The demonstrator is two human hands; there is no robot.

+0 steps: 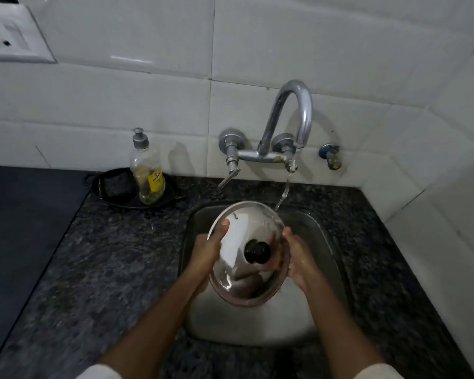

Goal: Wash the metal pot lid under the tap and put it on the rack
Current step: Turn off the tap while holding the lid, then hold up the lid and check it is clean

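Observation:
The round metal pot lid [238, 280] with a black knob [256, 251] is held tilted over the steel sink [257, 326], its top side facing me. My left hand [207, 253] grips its left rim, thumb on the top surface. My right hand [301, 262] holds the right rim. Above the sink, the chrome tap [290, 119] on the wall runs a thin stream of water [283, 191] that lands on the lid's far right edge. No rack is in view.
A dish soap bottle [147, 170] stands in a black tray [107, 199] with a dark scrub pad [117, 184], left of the tap. Dark granite counter [115, 269] surrounds the sink. White tiled wall behind, a power socket [8, 36] top left, a small valve [331, 157] right of the tap.

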